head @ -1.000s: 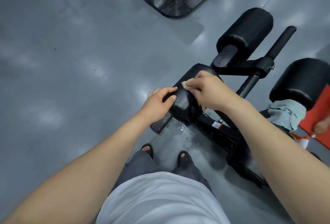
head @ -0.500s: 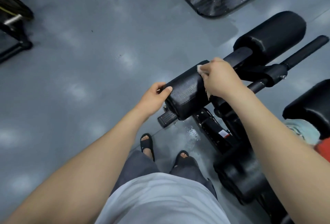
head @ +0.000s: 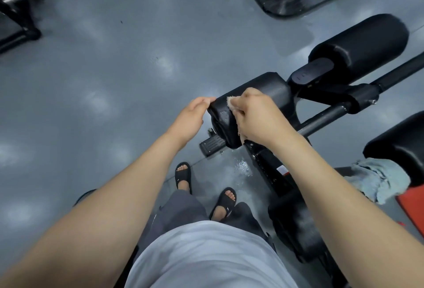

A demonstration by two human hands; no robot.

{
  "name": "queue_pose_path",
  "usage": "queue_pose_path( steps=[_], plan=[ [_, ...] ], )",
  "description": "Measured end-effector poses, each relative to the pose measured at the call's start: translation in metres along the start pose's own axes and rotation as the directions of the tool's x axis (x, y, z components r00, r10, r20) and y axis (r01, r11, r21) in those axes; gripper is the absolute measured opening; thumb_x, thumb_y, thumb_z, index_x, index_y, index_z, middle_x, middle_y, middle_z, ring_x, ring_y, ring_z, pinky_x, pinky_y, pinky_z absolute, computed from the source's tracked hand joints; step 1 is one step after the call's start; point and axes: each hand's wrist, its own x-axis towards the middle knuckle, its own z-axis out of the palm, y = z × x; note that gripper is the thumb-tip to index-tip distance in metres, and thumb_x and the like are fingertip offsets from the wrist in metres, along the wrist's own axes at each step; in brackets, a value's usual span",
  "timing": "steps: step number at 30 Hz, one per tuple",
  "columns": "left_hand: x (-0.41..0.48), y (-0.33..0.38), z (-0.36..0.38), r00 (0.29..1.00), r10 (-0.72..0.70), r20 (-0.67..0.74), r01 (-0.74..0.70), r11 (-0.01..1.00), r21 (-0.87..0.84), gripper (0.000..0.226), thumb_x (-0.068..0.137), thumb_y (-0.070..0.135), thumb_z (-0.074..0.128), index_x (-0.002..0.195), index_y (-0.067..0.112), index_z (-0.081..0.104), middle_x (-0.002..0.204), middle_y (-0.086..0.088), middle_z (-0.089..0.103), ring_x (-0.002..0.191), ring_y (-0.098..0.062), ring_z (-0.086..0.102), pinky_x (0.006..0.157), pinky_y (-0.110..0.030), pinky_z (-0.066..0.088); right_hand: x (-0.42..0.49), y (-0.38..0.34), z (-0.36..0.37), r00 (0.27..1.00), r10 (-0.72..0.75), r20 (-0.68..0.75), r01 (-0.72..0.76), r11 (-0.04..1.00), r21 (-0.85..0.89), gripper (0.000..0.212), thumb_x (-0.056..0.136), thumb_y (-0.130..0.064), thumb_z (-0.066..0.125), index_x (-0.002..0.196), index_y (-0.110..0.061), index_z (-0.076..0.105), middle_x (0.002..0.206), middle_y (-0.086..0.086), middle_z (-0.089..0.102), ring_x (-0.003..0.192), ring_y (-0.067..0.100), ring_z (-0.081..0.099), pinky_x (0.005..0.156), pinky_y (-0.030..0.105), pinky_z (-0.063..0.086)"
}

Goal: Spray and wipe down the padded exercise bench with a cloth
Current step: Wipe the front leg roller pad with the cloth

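1. My left hand [head: 191, 115]: fingers curled over the near-left corner of the black pad [head: 270, 92], grasping its edge
2. My right hand [head: 259, 118]: clenched round a pale cloth [head: 231, 102], pressing it on the pad's top, close to the left fingertips
3. The pad: end section of the exercise bench, above its black frame [head: 268, 173], in front of my sandalled feet [head: 183, 175]
4. Roller cushion [head: 367, 47]: beyond the pad, up and to the right
5. Blue-grey towel [head: 378, 180]: draped at my right, beside another black cushion [head: 399, 141]
6. Wet speckles [head: 243, 166]: on the grey floor [head: 103, 69] under the pad
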Motion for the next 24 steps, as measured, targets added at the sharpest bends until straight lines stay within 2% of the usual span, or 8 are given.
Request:
queue_pose_path(
  steps=[2, 4, 8, 15, 19, 24],
  plan=[
    [0.000, -0.001, 0.000, 1.000, 0.011, -0.001, -0.011, 1.000, 0.004, 0.036, 0.110, 0.032, 0.036, 0.135, 0.028, 0.061, 0.135, 0.016, 0.059, 0.125, 0.004, 0.050, 0.107, -0.033, 0.044, -0.003, -0.007, 0.007, 1.000, 0.000, 0.000, 0.000, 1.000, 0.016, 0.016, 0.095, -0.011, 0.056, 0.079, -0.008, 0.061, 0.086, 0.006, 0.050, 0.067, 0.030, 0.057, 0.066, 0.041, 0.053],
    [0.001, -0.002, -0.001, 1.000, 0.021, -0.005, -0.021, 1.000, 0.012, 0.037, 0.110, 0.030, 0.035, 0.137, 0.026, 0.060, 0.136, 0.014, 0.058, 0.123, 0.005, 0.050, 0.106, -0.032, 0.045, -0.007, -0.014, 0.014, 1.000, -0.002, -0.006, 0.002, 0.999, 0.045, 0.013, 0.093, -0.009, 0.057, 0.085, -0.005, 0.066, 0.089, 0.009, 0.052, 0.065, 0.031, 0.059, 0.065, 0.041, 0.054],
    [0.002, -0.005, 0.000, 0.999, 0.032, 0.000, -0.032, 0.999, 0.004, 0.036, 0.110, 0.028, 0.035, 0.136, 0.029, 0.061, 0.140, 0.011, 0.056, 0.130, -0.001, 0.048, 0.106, -0.034, 0.045, -0.015, -0.025, 0.022, 1.000, 0.005, -0.024, -0.002, 0.996, 0.086, 0.008, 0.092, -0.007, 0.057, 0.092, -0.006, 0.065, 0.094, 0.008, 0.051, 0.059, 0.029, 0.058, 0.061, 0.041, 0.053],
    [0.002, -0.006, 0.000, 0.999, 0.048, -0.008, -0.048, 0.999, -0.027, 0.037, 0.109, 0.029, 0.035, 0.132, 0.030, 0.064, 0.139, 0.012, 0.057, 0.131, -0.002, 0.048, 0.106, -0.036, 0.046, -0.010, -0.028, 0.025, 1.000, -0.007, -0.003, 0.007, 0.998, 0.058, 0.012, 0.090, -0.008, 0.063, 0.102, -0.006, 0.065, 0.101, 0.009, 0.054, 0.078, 0.032, 0.059, 0.063, 0.034, 0.040],
    [0.003, -0.006, -0.001, 0.998, 0.067, -0.012, -0.067, 0.998, -0.006, 0.035, 0.109, 0.029, 0.036, 0.127, 0.030, 0.066, 0.140, 0.009, 0.057, 0.129, -0.002, 0.050, 0.109, -0.039, 0.045, -0.003, -0.016, 0.015, 0.998, 0.047, -0.043, -0.046, 0.999, 0.027, 0.013, 0.091, -0.010, 0.061, 0.103, -0.006, 0.063, 0.100, 0.010, 0.053, 0.078, 0.033, 0.059, 0.068, 0.040, 0.048],
    [0.005, -0.004, 0.001, 0.996, 0.085, 0.003, -0.085, 0.993, 0.079, 0.028, 0.109, 0.029, 0.038, 0.118, 0.031, 0.064, 0.140, 0.007, 0.053, 0.127, -0.004, 0.049, 0.117, -0.039, 0.036, 0.003, 0.000, 0.006, 0.993, 0.097, -0.062, -0.100, 0.994, -0.034, 0.011, 0.092, -0.011, 0.061, 0.103, -0.008, 0.061, 0.097, 0.008, 0.050, 0.080, 0.036, 0.058, 0.067, 0.040, 0.048]
  ],
)
